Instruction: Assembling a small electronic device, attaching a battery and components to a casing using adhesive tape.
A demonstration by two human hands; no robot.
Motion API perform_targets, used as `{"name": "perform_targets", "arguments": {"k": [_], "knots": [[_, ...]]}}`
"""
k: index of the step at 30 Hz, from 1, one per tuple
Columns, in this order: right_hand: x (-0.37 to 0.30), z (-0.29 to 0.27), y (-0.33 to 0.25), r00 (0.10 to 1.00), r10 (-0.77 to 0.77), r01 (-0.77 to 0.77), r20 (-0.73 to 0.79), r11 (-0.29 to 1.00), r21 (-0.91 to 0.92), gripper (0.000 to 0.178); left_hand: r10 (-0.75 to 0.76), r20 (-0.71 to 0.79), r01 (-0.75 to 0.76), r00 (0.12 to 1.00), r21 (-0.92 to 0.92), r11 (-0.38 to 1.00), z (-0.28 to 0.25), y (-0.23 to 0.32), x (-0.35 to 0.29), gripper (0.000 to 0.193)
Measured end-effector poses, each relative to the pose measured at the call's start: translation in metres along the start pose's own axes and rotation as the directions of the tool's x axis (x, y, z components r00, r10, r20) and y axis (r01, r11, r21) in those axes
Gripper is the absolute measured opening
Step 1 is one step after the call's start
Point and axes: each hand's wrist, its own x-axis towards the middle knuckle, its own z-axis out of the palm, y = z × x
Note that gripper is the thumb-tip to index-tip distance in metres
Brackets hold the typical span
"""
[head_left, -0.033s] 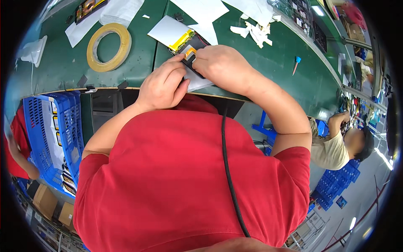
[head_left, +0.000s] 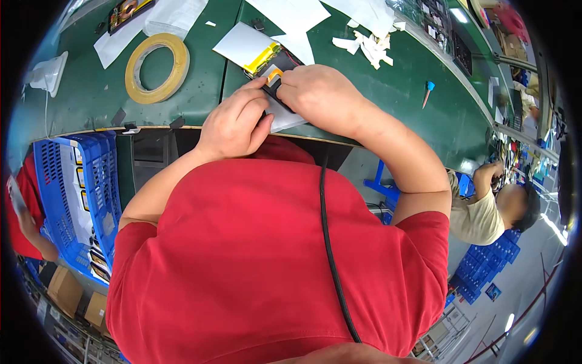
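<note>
A flat electronic device (head_left: 287, 62) with a black frame lies slantwise near the table's front edge. Joined to its far-left end is a silver pouch battery (head_left: 245, 45) with a band of yellow tape (head_left: 262, 58). An orange flex strip (head_left: 274, 74) shows between my hands. Bent over the device's left edge, my left hand (head_left: 233, 124) presses its index fingertip beside the strip, thumb near the lower end. My right hand (head_left: 321, 97) is closed in a pinch over the device's right side, and its fingers hide what they grip. Under the near end lies a pale sheet (head_left: 285, 120).
A yellow tape roll (head_left: 134, 77) lies left on the green table (head_left: 388, 97). White paper (head_left: 291, 15) and crumpled scraps (head_left: 371, 48) are at the back. A blue-capped tool (head_left: 428, 94) lies right. A blue crate (head_left: 76, 188) stands left; one person (head_left: 482, 212) works at right.
Hardly anything differs. Both my hands keep almost the same place on the device, the right one shifting very slightly.
</note>
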Motion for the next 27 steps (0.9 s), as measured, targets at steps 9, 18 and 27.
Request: {"name": "perform_targets", "arguments": {"k": [9, 18, 27], "knots": [[0.005, 0.011, 0.010, 0.997, 0.074, -0.073, -0.009, 0.994, 0.077, 0.005, -0.013, -0.005, 0.013, 1.000, -0.032, 0.999, -0.001, 0.001, -0.001, 0.021], [-0.001, 0.002, 0.003, 0.998, 0.067, -0.069, 0.019, 0.984, 0.162, 0.004, -0.001, -0.009, 0.001, 1.000, -0.033, 0.999, 0.000, 0.000, -0.003, 0.021], [0.009, -0.008, -0.003, 0.985, 0.068, -0.070, 0.159, 0.998, 0.003, 0.007, 0.004, -0.015, -0.005, 1.000, -0.038, 0.999, -0.001, -0.001, -0.001, 0.020]]}}
